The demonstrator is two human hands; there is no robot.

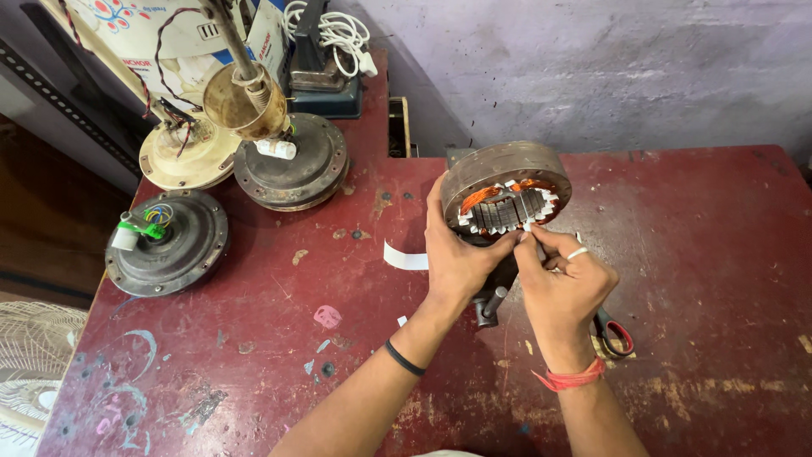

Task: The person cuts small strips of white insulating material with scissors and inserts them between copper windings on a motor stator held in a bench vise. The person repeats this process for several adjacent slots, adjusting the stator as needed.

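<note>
centrally: left hand [461,258] grips stator [506,190] from 7 o'clock; right hand [562,283] pinches white slot paper [531,227] at 5 o'clock; red tabletop [694,254].

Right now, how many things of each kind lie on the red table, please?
Fan motor housings: 3
Stator held in both hands: 1
White paper strip: 1
Scissors with red handles: 1
Total: 6

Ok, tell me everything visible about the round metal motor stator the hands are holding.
The round grey-brown metal stator is held tilted above the worn red table, open face toward the camera. Inside show slotted steel teeth, white paper slot liners and a patch of copper winding. The left hand cups its lower left edge; the right hand pinches a white liner at its lower rim.
</note>
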